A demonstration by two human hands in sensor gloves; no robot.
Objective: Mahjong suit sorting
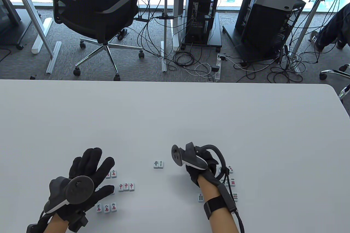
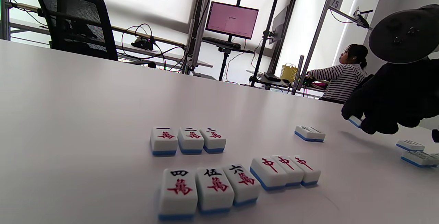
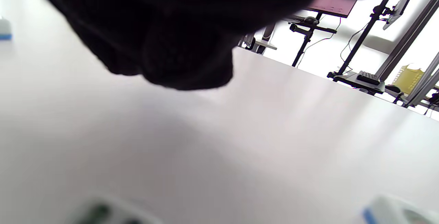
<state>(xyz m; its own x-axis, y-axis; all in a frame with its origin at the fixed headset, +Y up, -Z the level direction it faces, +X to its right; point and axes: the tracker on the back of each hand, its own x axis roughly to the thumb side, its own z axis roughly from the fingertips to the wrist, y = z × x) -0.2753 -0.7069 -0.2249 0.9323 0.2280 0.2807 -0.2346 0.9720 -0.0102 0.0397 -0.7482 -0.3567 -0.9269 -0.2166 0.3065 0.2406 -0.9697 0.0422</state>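
My left hand point(image 1: 105, 174) hovers open with spread fingers over the character tiles. In the left wrist view these lie in rows: one-two-three point(image 2: 188, 140), four-five-six point(image 2: 211, 188), and three red dragon tiles point(image 2: 284, 171) beside them. Seven-eight-nine point(image 1: 106, 208) lies nearer the front edge. My right hand point(image 1: 195, 171) is curled under its tracker; the left wrist view shows a blue-backed tile point(image 2: 355, 121) pinched in its fingers just above the table. A pair of tiles point(image 1: 158, 164) sits between the hands. In the right wrist view the dark glove point(image 3: 178, 45) fills the top.
Circle tiles point(image 1: 232, 181) and another tile point(image 1: 235, 196) lie right of my right wrist, and a bamboo tile point(image 1: 200, 197) lies left of it. The white table point(image 1: 175, 118) stretches bare beyond the hands. A black office chair point(image 1: 93, 17) stands behind the far edge.
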